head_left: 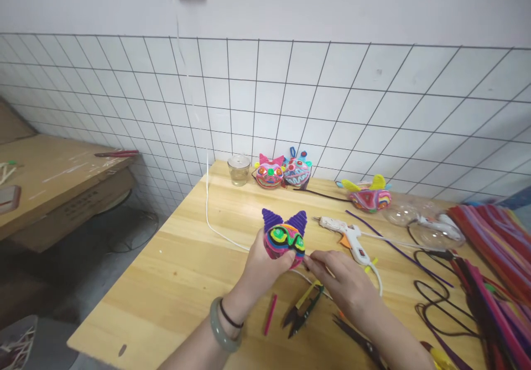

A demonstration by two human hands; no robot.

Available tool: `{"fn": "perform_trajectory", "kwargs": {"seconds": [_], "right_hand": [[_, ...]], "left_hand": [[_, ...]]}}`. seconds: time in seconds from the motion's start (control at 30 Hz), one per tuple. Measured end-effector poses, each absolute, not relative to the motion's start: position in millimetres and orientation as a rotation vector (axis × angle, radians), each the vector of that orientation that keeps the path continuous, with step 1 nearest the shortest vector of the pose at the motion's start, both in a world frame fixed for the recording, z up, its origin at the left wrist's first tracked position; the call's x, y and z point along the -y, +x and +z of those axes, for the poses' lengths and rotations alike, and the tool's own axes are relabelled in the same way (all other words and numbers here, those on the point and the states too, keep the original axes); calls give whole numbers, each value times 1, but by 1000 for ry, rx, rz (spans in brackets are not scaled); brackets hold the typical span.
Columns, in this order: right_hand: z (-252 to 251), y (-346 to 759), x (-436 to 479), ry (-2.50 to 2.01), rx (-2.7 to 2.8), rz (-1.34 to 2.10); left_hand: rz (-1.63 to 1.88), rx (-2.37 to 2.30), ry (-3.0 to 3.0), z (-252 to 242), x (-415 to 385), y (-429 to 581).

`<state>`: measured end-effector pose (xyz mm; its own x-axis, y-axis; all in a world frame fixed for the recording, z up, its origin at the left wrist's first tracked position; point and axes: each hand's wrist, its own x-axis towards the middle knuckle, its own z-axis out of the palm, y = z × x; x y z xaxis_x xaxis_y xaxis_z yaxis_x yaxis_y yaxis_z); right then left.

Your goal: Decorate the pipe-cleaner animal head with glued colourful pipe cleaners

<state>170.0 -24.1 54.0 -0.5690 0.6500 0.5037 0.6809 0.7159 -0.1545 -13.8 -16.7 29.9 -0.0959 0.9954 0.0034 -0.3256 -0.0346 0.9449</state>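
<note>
Nearest, a pale green bangle (215,326) and a thin black band (229,314) circle the left wrist, while a pair of dark scissors (359,338) lies beside the right forearm, running out of view at the bottom edge. Just beyond, a short pink stick (270,314) and small snips (295,321) with dark blades rest on the wooden table (178,281), the blades pointing back toward the person. Over the middle of the table, the left hand (265,266) is clamped around a bright toy (286,240) with two purple ears and green eyes, its thumb across the lower front. The right hand (347,282) is close at the toy's lower right edge, fingertips drawn together; whether they pinch something cannot be told. Past the right hand lies a white glue gun (352,241), with a long purple stick (398,245) near it. Farther off, near the wall (244,93), stand a clear cup (239,172), a pink-eared toy (270,175), a blue toy (297,174) touching or almost touching it, and, well apart to the right, a yellow-eared toy (370,198). Black grid lines cross the white wall behind them.
</note>
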Motion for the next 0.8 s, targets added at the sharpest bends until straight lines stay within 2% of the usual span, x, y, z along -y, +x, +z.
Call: {"fn": "perform_trajectory", "kwargs": {"seconds": [0.4, 0.8], "right_hand": [[48, 176, 23, -981, 2422, -83], [46, 178, 22, -876, 2518, -259]], "left_hand": [[1362, -918, 858, 33, 16, -15], [1272, -900, 802, 27, 14, -16]]}}
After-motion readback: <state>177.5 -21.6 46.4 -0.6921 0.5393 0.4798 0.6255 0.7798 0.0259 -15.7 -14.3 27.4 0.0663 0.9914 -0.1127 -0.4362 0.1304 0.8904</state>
